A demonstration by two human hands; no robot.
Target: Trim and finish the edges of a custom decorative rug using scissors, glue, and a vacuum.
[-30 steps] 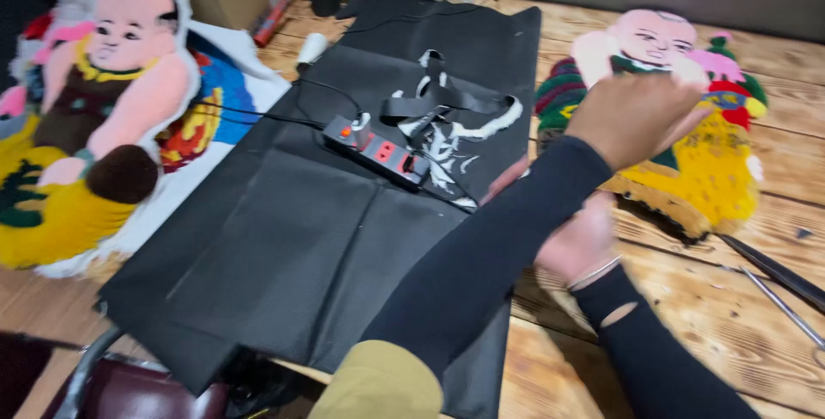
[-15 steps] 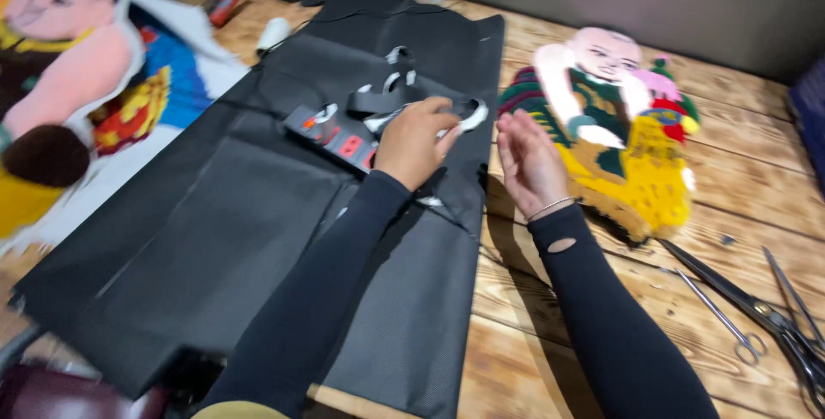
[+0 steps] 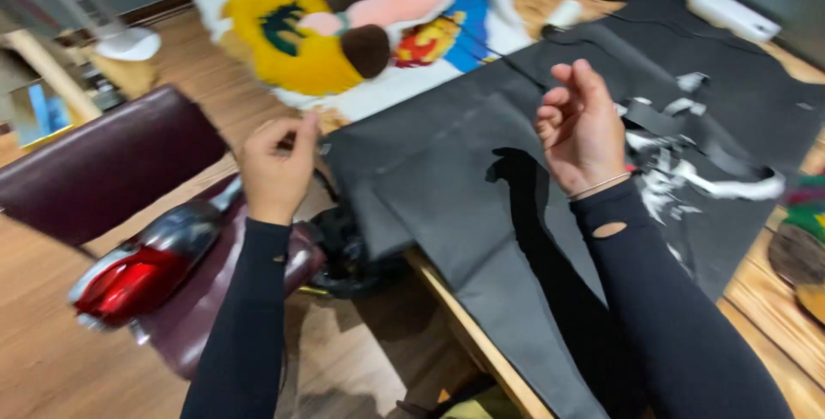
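Now: two hands raised over black cloth

Counted: two hands, both in black sleeves. Left hand [image 3: 277, 168] lifted beside the cloth's near-left corner, thumb and fingertips drawn narrow together as in a pinch; whether anything sits between them, cannot tell. Right hand [image 3: 583, 127] held above the cloth, fingers loosely curled, holding nothing visible, a thin bracelet at the wrist.

One large black cloth [image 3: 481, 187] spread flat across a wooden table [image 3: 468, 333], near end hanging over the table's edge. Several white scraps [image 3: 687, 174] scattered on the cloth's right part, just beside the right hand; exact number blurred.

Two colourful fabric figures: one big figure [image 3: 344, 32] in yellow, pink, red and blue lying past the cloth's far-left edge, one figure [image 3: 803, 238] cut off at the right border. One white box [image 3: 733, 13] at the far right on the cloth.

One dark red chair [image 3: 103, 170] left of the table, with one shiny red and silver thing [image 3: 142, 269] lying on its seat, under the left forearm.
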